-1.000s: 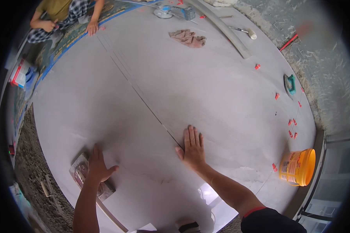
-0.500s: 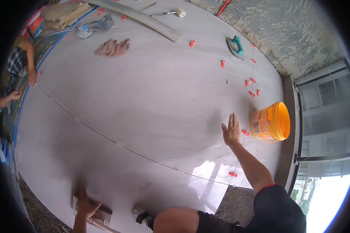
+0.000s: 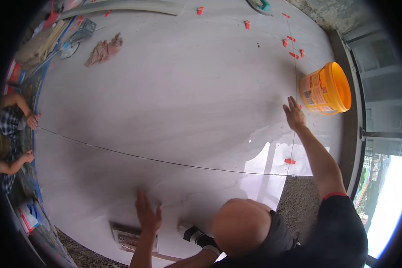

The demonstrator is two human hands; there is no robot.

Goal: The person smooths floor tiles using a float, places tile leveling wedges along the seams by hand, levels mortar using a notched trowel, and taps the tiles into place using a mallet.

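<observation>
Large pale tiles point(image 3: 165, 89) cover the floor, with a thin dark joint running across them. My right hand point(image 3: 295, 117) is low over the tile beside the yellow bucket point(image 3: 319, 91), fingers stretched out and holding nothing. A red clip at the seam shows partly behind it. My left hand point(image 3: 148, 215) is spread open near the lower middle, just above and right of a flat trowel-like tool point(image 3: 129, 240) lying on the tile. Whether either palm presses on the surface I cannot tell. Another red clip point(image 3: 290, 161) sits on the seam below my right hand.
Several red clips point(image 3: 294, 55) dot the upper right seams. A crumpled cloth point(image 3: 105, 50), a power tool point(image 3: 78, 38) and a long grey strip point(image 3: 125, 6) lie at the upper left. Another person's hand point(image 3: 32, 120) rests at the left edge. My bent knee point(image 3: 241, 225) is at the bottom.
The view has swung to the right. My right hand has moved from the joint in mid-tile to beside the bucket. My left hand has come off the trowel-like tool to its right.
</observation>
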